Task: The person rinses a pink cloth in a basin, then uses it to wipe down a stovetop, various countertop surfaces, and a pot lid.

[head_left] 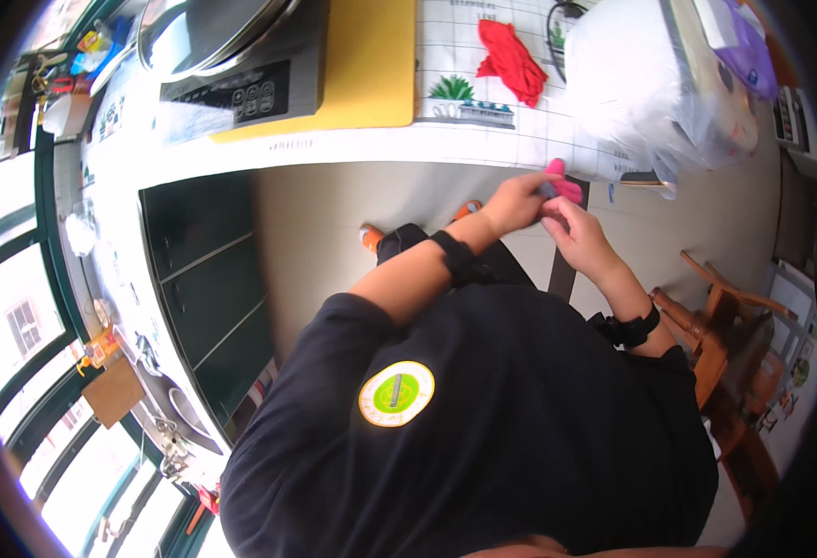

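Observation:
My left hand (515, 204) is closed around a small pink cloth item (565, 183) with a grey part, held just off the table's front edge. My right hand (577, 238) is close beside it, its bent fingertips at the lower side of the grey part. Whether those fingertips grip it is hidden. Beyond my hands, a crumpled red cloth (511, 63) lies on the patterned white table cover (450, 143). A large clear plastic bag (624, 77) with white contents stands to its right.
At the upper left, a lidded pan (206, 35) sits on an induction cooker (262, 91), over a yellow mat (373, 70). Dark green drawers (206, 279) stand to the left, before a counter with a sink (188, 411). Wooden chairs (715, 321) are at the right. A purple pack (746, 56) lies by the bag.

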Tool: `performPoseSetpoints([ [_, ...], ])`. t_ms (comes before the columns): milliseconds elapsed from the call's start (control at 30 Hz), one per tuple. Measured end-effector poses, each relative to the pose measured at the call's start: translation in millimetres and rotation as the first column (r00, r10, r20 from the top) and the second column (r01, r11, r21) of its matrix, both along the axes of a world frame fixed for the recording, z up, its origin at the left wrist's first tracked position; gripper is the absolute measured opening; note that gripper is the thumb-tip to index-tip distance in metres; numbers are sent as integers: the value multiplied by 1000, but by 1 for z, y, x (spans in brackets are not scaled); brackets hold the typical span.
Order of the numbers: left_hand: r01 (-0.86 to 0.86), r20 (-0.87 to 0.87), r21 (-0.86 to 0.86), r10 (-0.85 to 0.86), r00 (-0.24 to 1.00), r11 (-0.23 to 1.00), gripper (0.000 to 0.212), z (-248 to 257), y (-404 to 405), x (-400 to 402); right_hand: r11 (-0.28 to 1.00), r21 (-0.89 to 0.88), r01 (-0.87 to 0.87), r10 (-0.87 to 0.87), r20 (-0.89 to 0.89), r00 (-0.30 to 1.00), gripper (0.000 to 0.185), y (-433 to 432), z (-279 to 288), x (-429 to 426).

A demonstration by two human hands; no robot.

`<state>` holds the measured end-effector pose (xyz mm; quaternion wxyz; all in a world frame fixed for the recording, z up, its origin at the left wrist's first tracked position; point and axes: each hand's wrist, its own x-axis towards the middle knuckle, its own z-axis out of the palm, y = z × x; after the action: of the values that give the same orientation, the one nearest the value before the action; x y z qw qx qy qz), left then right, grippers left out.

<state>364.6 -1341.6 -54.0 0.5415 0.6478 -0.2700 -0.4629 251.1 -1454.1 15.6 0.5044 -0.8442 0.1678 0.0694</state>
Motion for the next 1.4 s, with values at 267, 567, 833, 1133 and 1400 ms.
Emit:
performPoseSetpoints([
  [267,-333,14,18,333,943,943,34,48,55,51,996,-61,66,-69,-46,997,16,-20,0,-28],
  [567,-931,757,-212,653,37,298,40,-45,222,173,1000,-5,24,-24,41,999,13,-17,-7,-27],
  [833,-658,459,107,550,698,745,35,-16,116,108,999,-30,-43,47,163,985,14,-27,-13,19],
  [1133,-467,941,9,150,304,884,52,-9,97,132,769,-535,349,16,562,827,50,-30,-62,174],
  [1400,-430,822,-21,260,507,903,39,10,81,162,771,-567,289,-112,326,939,32,-42,-65,166],
])
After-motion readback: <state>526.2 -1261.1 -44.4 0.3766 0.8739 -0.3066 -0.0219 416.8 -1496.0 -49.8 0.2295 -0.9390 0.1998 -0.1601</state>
